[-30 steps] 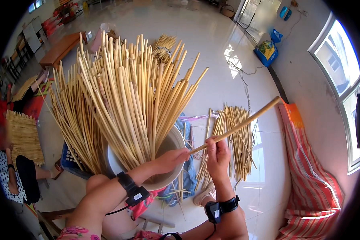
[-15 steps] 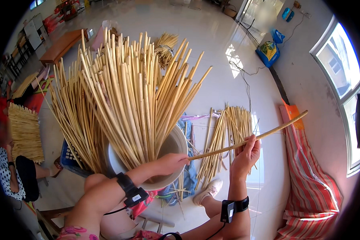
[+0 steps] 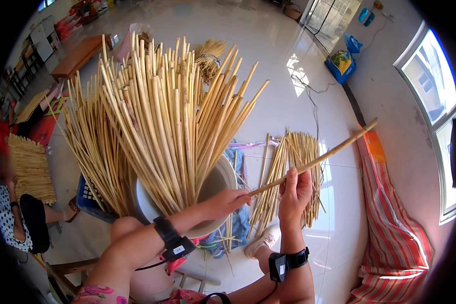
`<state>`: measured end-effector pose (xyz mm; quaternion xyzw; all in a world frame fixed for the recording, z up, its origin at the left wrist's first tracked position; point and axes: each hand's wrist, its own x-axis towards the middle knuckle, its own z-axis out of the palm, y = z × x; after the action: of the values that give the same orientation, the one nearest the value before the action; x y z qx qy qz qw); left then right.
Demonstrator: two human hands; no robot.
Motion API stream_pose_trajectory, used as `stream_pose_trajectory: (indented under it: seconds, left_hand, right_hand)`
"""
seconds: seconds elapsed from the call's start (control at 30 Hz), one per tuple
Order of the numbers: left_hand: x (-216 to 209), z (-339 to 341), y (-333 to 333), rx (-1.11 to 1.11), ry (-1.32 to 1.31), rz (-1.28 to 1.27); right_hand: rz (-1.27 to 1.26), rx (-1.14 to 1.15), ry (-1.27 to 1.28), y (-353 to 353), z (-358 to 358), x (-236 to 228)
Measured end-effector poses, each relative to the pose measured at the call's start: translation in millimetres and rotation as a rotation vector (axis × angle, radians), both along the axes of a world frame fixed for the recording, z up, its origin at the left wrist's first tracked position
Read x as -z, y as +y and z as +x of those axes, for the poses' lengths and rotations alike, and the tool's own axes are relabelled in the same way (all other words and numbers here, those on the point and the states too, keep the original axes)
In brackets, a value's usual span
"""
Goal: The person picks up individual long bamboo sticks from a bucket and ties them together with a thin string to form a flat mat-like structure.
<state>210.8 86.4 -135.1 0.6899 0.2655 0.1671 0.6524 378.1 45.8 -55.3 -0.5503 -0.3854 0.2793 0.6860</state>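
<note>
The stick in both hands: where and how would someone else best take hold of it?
Probably on the bare length of the stick beyond the right hand, coming from the person's right, thumb and fingers closed across the shaft. It is long and slim, and that length juts out uncovered, while the left hand covers the opposite end.

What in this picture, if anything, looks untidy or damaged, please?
Slightly untidy: a few thin pieces lie crossed beside the white bucket, while sticks in the floor pile lie mostly side by side. That looks like scattered leftovers. The held stick shows no visible break.
</note>
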Motion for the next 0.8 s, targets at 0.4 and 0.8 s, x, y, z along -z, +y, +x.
stream_pose_trajectory:
  seconds: [0.4,0.8]
  left_hand:
    - [-15,-6,8,-0.067,-0.103,-0.161]
    - [51,-15,28,-0.536,-0.077,-0.430]
  right_hand:
    - [0.022,-0.025,0.080,2,11,3]
    - [-0.054,-0.169,-0.094,-3,0,7]
